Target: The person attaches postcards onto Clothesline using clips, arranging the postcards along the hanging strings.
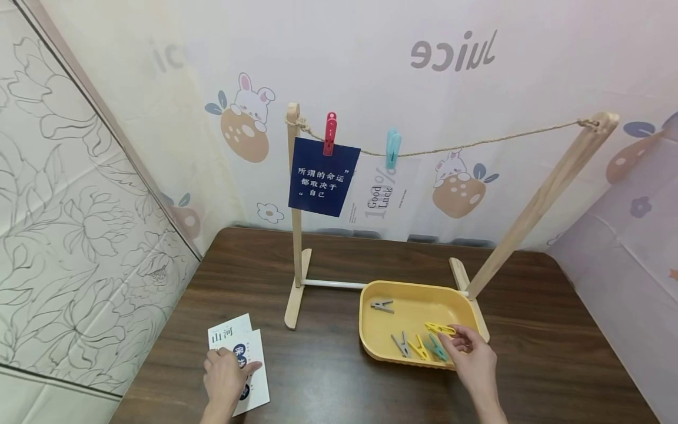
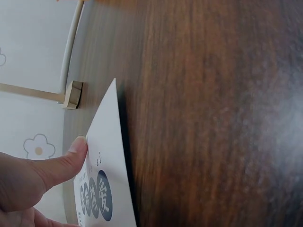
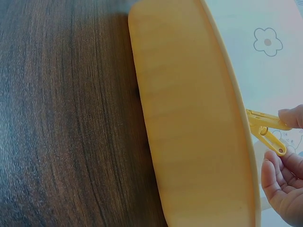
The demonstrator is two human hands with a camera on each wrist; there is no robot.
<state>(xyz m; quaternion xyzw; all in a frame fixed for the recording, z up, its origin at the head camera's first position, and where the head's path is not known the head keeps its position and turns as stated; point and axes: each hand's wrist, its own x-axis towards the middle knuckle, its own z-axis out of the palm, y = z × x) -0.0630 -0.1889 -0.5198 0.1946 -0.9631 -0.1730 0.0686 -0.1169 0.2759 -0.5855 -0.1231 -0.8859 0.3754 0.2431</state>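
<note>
My left hand [image 1: 226,377] grips a white card [image 1: 258,353] with dark blue circles, thumb at one edge and fingers at the other. A second white card [image 1: 241,325] lies partly beneath it. The left wrist view shows the thumb [image 2: 71,161] against the card's edge. Over the yellow tray [image 1: 371,338], my right hand [image 1: 474,359] pinches a yellow clothespin [image 1: 436,328] by its handle ends; the right wrist view shows this clothespin [image 3: 265,127] at the tray's rim. Below lie a grey clothespin [image 1: 401,344], a yellow one [image 1: 419,348] and a teal one [image 1: 438,348].
Another grey clothespin [image 1: 382,306] lies in the tray. A twine line [image 1: 477,143] spans two wooden posts [image 1: 545,194]. A red clothespin [image 1: 329,134] holds a dark blue card [image 1: 323,197], and a light blue clothespin [image 1: 392,148] holds a white "Good Luck" card [image 1: 381,206].
</note>
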